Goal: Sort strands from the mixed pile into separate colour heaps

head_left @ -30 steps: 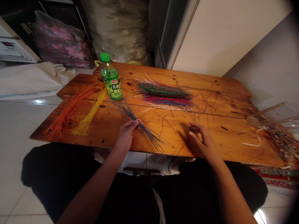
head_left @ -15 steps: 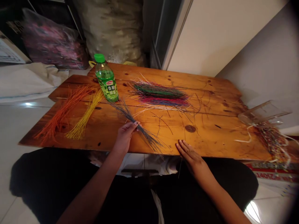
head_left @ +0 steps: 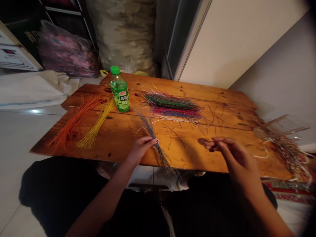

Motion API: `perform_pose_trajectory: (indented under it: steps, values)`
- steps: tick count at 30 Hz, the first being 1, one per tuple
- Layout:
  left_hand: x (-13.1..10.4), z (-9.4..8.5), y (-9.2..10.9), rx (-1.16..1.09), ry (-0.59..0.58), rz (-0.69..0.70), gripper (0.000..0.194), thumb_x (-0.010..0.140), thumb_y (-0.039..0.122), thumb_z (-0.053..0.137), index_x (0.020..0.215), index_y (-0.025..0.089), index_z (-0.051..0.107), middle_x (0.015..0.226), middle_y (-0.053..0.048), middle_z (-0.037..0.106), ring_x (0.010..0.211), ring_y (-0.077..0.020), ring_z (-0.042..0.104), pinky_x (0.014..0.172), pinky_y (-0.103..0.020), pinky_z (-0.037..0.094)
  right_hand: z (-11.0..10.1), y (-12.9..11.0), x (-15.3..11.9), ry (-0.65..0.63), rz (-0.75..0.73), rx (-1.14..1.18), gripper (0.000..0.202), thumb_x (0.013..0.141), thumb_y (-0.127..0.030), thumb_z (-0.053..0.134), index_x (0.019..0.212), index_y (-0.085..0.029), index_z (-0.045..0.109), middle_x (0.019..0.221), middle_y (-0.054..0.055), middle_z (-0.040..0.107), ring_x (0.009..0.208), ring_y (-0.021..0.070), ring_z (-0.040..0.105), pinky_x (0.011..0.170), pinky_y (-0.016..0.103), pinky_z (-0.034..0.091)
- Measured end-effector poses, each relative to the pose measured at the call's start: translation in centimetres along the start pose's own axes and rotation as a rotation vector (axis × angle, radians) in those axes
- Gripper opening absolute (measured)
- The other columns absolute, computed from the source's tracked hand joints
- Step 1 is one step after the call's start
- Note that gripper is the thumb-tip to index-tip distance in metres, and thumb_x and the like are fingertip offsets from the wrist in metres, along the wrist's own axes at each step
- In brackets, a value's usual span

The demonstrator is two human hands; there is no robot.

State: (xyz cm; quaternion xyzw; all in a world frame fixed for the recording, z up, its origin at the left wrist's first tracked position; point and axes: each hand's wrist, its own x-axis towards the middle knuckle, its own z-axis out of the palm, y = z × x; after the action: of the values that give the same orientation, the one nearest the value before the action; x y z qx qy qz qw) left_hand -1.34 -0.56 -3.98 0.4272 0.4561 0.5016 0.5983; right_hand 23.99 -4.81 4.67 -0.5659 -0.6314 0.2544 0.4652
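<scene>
My left hand (head_left: 145, 144) is closed around the middle of a bundle of thin grey wire-like strands (head_left: 161, 154), whose lower ends reach past the table's front edge. My right hand (head_left: 234, 154) is raised over the table, thumb and fingertips pinched together; anything between them is too small to make out. A few loose dark strands (head_left: 176, 133) lie on the wood between the hands. Behind them is a pile of green, red, blue and white strands (head_left: 172, 103). To the left lie a yellow bundle (head_left: 96, 126) and an orange bundle (head_left: 75, 121).
A green-capped drink bottle (head_left: 120, 92) stands on the wooden table (head_left: 227, 131). At the right edge, a clear plastic container (head_left: 282, 128) lies tipped beside a heap of coloured scraps (head_left: 293, 158). A bag of pink items (head_left: 69, 52) sits on the floor behind.
My right hand has lifted off the table's front edge, and its flat fingers have closed into a pinch. My left hand still holds the grey bundle, now turned steeper. The view has shifted slightly.
</scene>
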Motion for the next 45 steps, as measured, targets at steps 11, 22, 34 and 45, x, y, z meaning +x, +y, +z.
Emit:
perform_pose_trajectory:
  steps: [11,22,34,45]
  values:
    - [-0.1,-0.1,0.0,-0.006,-0.12,-0.007,0.019,0.066,0.035,0.067,0.065,0.016,0.068,0.063,-0.001,0.061,0.062,-0.0116,0.051,0.064,-0.024,0.038,8.9,-4.6,7.2,-0.682,0.149,0.293,0.021,0.071,-0.036,0.065,0.072,-0.016,0.059,0.065,0.002,0.067,0.061,0.0122,0.064,0.062,0.029,0.054]
    - [-0.1,0.1,-0.1,-0.013,-0.112,-0.015,0.017,0.067,0.033,0.066,0.067,0.017,0.069,0.065,-0.002,0.063,0.062,-0.0119,0.053,0.065,-0.024,0.04,11.8,-3.1,8.4,-0.588,0.163,0.321,0.024,0.063,-0.04,0.069,0.068,-0.017,0.064,0.059,-0.001,0.061,0.056,0.0101,0.058,0.053,0.025,0.052]
    - [-0.2,0.3,0.4,-0.041,-0.098,-0.007,0.016,0.066,0.033,0.066,0.068,0.017,0.07,0.068,-0.002,0.064,0.064,-0.0123,0.053,0.065,-0.024,0.04,13.3,-2.0,8.3,-0.562,0.183,0.353,0.026,0.059,-0.042,0.069,0.068,-0.018,0.064,0.064,-0.001,0.061,0.048,0.0075,0.048,0.044,0.022,0.043]
    - [-0.1,0.1,-0.1,-0.068,-0.047,0.019,0.018,0.065,0.034,0.068,0.066,0.017,0.069,0.066,-0.003,0.063,0.064,-0.0127,0.052,0.065,-0.025,0.039,12.4,-0.9,6.5,-0.421,0.218,0.488,0.031,0.064,-0.043,0.067,0.081,-0.021,0.055,0.069,-0.002,0.057,0.066,0.0111,0.057,0.059,0.024,0.049]
